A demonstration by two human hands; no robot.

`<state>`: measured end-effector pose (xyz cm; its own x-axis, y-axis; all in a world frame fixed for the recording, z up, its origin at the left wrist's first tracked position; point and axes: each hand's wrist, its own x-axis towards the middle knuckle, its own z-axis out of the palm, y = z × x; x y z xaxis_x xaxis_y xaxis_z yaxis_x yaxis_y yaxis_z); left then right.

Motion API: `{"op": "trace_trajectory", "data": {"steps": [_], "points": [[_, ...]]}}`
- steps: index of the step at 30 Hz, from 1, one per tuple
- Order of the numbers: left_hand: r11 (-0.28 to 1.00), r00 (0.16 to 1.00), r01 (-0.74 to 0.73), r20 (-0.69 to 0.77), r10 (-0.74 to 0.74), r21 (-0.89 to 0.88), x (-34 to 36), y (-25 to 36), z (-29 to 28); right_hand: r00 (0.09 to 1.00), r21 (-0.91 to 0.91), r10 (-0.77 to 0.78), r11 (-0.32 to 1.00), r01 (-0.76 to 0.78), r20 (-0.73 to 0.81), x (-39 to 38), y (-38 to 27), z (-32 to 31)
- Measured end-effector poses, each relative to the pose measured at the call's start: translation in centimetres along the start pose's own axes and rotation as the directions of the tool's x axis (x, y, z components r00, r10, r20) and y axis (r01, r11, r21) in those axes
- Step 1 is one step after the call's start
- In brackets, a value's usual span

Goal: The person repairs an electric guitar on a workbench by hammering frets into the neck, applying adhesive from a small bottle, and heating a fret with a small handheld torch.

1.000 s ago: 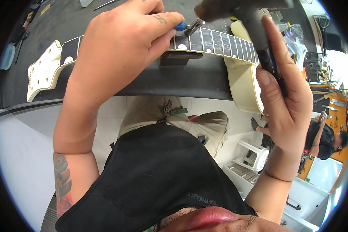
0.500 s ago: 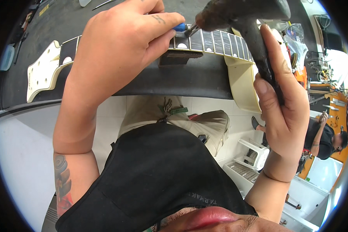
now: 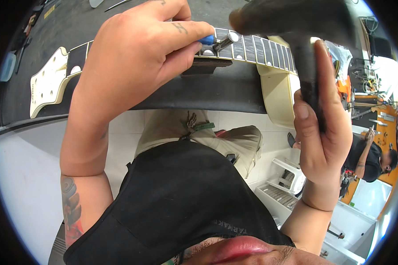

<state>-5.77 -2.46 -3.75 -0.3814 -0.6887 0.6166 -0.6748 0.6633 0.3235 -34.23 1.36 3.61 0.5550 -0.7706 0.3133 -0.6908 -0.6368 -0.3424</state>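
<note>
A guitar lies across the dark bench mat (image 3: pixel 208 90), with a cream headstock (image 3: pixel 48 81) on the left and a cream body (image 3: pixel 278 92) on the right. Its dark fretboard (image 3: pixel 261 46) rests on a small brown block (image 3: pixel 205 68). My left hand (image 3: pixel 132 57) pinches a small blue-handled tool (image 3: pixel 216 40) whose metal tip sits on the fretboard. My right hand (image 3: pixel 323 128) grips the handle of a dark hammer (image 3: pixel 287 17). The hammer's head hovers just above and right of the tool.
Below the bench edge are a white tiled floor and a white plastic stool (image 3: pixel 287 176). Another person in a dark shirt (image 3: pixel 371 157) sits at the right, near an orange wall (image 3: pixel 384 119) hung with tools. Small tools lie at the bench's far left.
My right hand and the hammer have sunk slightly toward the tool. My left hand stays put on the fretboard.
</note>
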Motion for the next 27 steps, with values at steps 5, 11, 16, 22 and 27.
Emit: {"op": "trace_trajectory", "data": {"steps": [5, 11, 16, 22, 27], "points": [[0.999, 0.999, -0.038, -0.034, 0.037, -0.033, -0.3, -0.2, 0.4, 0.998, -0.067, -0.043, 0.997, 0.047, 0.049, 0.0, -0.3, -0.1], [0.995, 0.995, -0.055, 0.087, 0.047, 0.083, -0.4, -0.1, 0.1, 0.997, -0.099, -0.035, 0.994, 0.042, 0.066, -0.4, -0.6, -0.3], [0.992, 0.997, -0.077, -0.035, 0.074, -0.099, -0.5, -0.1, 1.1, 0.987, -0.170, -0.069, 0.981, 0.094, 0.148, -0.5, -1.0, -0.6], [0.989, 0.998, -0.063, -0.020, 0.061, -0.131, -0.9, -0.5, 1.1, 0.987, -0.059, -0.025, 0.998, 0.035, 0.162, -0.5, -0.9, -1.2], [0.969, 0.990, 0.141, 0.031, -0.138, -0.203, -0.5, -0.7, -1.3, 0.987, 0.055, 0.045, 0.998, -0.037, -0.155, 0.4, 0.3, -1.5]]}}
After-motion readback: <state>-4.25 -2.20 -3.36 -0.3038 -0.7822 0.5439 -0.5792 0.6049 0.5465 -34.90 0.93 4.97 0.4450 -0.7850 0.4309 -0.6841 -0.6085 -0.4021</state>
